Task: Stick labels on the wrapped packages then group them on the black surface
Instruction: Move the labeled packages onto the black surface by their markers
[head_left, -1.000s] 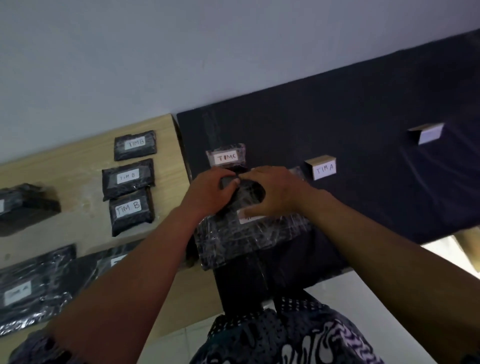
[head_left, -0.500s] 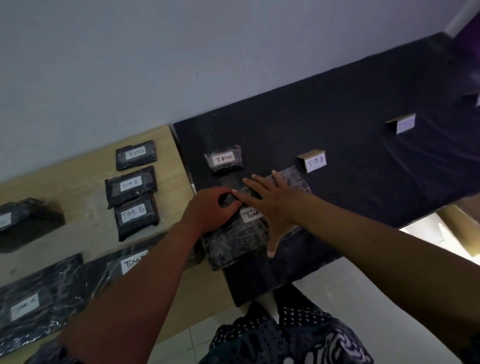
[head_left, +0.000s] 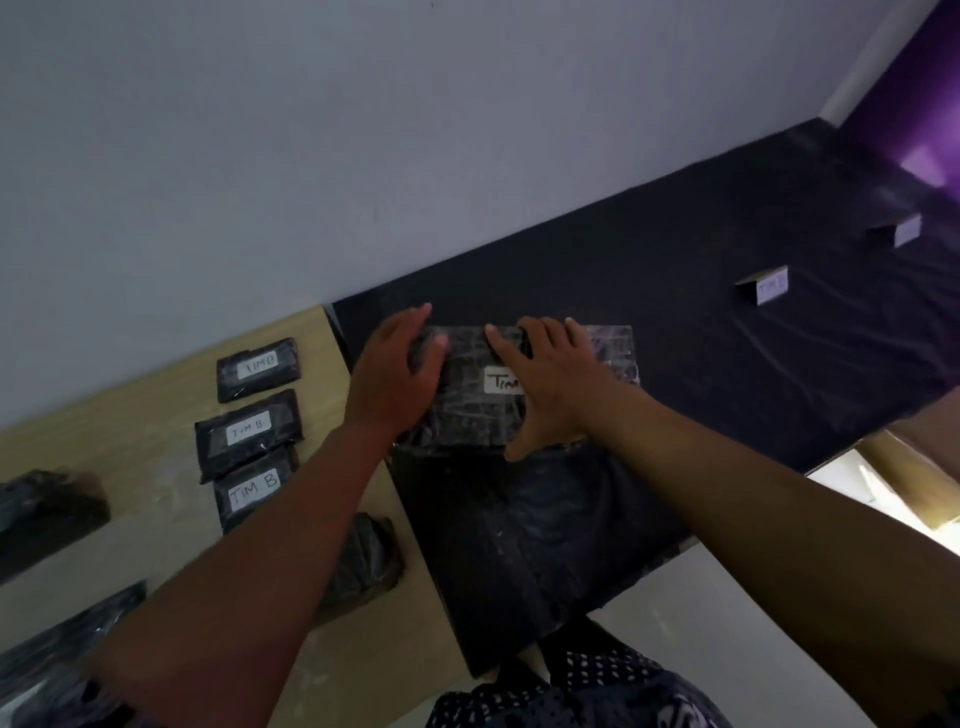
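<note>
labelled packages (head_left: 249, 436) left, tent cards (head_left: 768, 285) right

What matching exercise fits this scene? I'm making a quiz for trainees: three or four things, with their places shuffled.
Things:
1. large plastic-wrapped package with a white label
2. three small black packages marked TIM B
3. folded cardboard name card
4. right hand

Places:
A. wooden table
B. black surface, far right
C. under both hands
D. flat, covering part of the label

Pairs: 1-C, 2-A, 3-B, 4-D
</note>
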